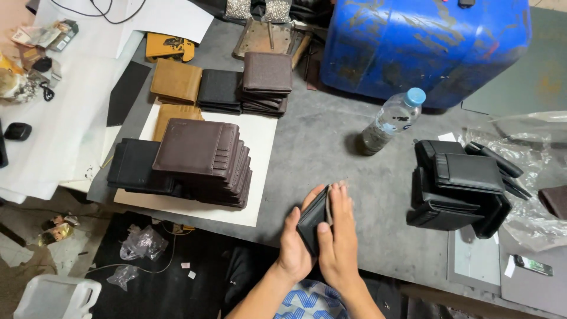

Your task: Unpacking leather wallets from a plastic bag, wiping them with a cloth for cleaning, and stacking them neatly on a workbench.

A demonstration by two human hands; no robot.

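Both hands met at the near edge of the grey worktable (331, 147), pressing a black wallet (310, 223) shut between them. The left hand (293, 248) cupped the wallet from beneath, its fingers curled around the left edge and its thumb raised along the back. The right hand (338, 239) lay flat on the upper face, fingers held together and extended toward the far side. The step in hand appeared to be closing or flattening the fold; the next move would call for an even squeeze along the crease, with the corners kept aligned. To the left, a stack of brown wallets (204, 160) and a stack of black ones (134, 168) rested on a white sheet (260, 147). Further stacks in tan, black and brown (267, 80) stood on the far side. To the right stood a pile of black wallets (458, 192), and a water bottle (393, 121) stood before a blue drum (422, 47). Nothing obstructed the hands.
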